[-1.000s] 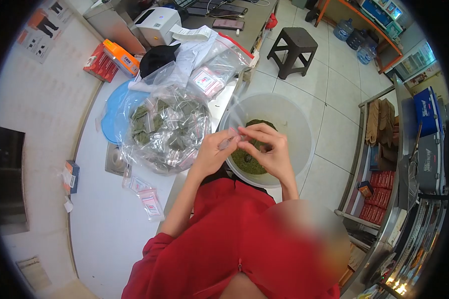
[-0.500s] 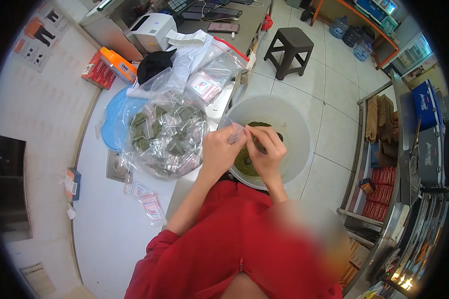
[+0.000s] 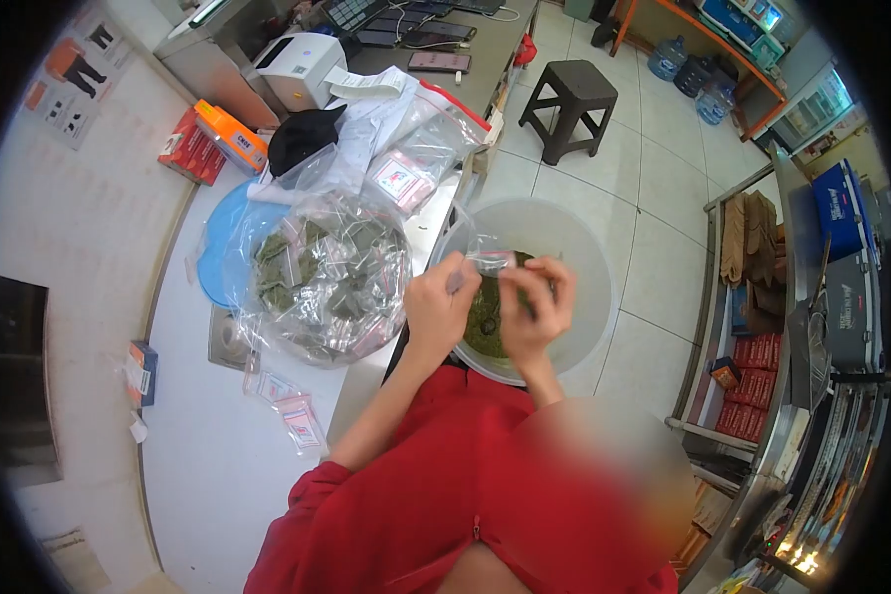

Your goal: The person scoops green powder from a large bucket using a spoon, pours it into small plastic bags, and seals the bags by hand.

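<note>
My left hand (image 3: 439, 305) is closed around one end of a small clear zip bag (image 3: 492, 260) with a pinkish strip. My right hand (image 3: 537, 305), a little blurred, has thumb and finger at the bag's other end. Both hands are over a large translucent bucket (image 3: 601, 297) with green ground powder (image 3: 487, 337) at its bottom. A dark round object in the powder is partly hidden by my right hand. To the left lies a big clear plastic bag (image 3: 331, 282) full of small packets of green powder.
Small printed zip bags (image 3: 302, 424) lie on the white table (image 3: 208, 475). Behind the big bag are a blue lid (image 3: 218, 252), a black cap (image 3: 305, 139) and a label printer (image 3: 302, 71). A stool (image 3: 569, 104) stands beyond the bucket; a metal shelf (image 3: 698, 307) is at right.
The small zip bag now stretches sideways between my hands, where before it was bunched at the fingertips. My right hand has moved slightly down and away from my left.
</note>
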